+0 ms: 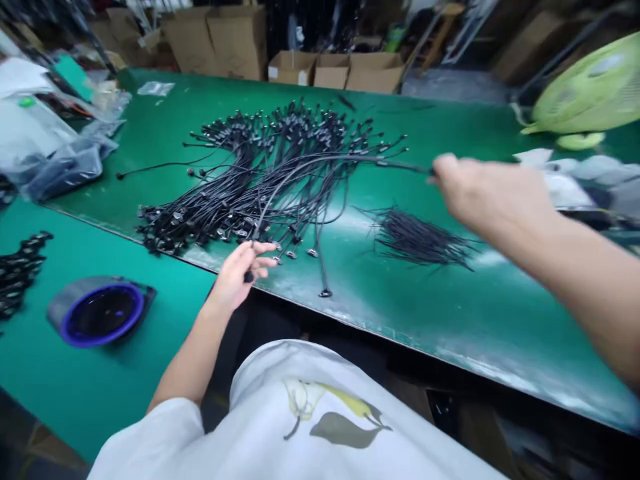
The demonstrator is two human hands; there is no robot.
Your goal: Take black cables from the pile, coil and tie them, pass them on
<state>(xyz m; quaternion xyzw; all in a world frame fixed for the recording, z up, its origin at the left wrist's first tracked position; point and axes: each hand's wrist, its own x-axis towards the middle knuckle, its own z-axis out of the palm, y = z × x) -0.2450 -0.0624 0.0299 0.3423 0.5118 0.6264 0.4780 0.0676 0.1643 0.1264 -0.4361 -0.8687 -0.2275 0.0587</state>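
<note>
A black cable (pixel 400 164) arcs between my two hands above the table. My left hand (pixel 240 270), at the table's front edge, is closed around one end of it, with a black connector showing below the fingers. Out to the right, my right hand (pixel 470 187) grips the other end, slightly blurred. Beneath the cable lies a large heap of black cables (pixel 225 190) with metal-tipped plugs at both ends. A bunch of thin black strips resembling cable ties (pixel 420 240) rests below my right hand.
A purple-rimmed round container (pixel 140 313) stands on the left green table (pixel 165 360). More black parts (pixel 20 273) lie at far left, near plastic bags (pixel 70 167). A yellow-green fan-like object (pixel 590 90) is at right. Cardboard boxes (pixel 237 43) stand behind.
</note>
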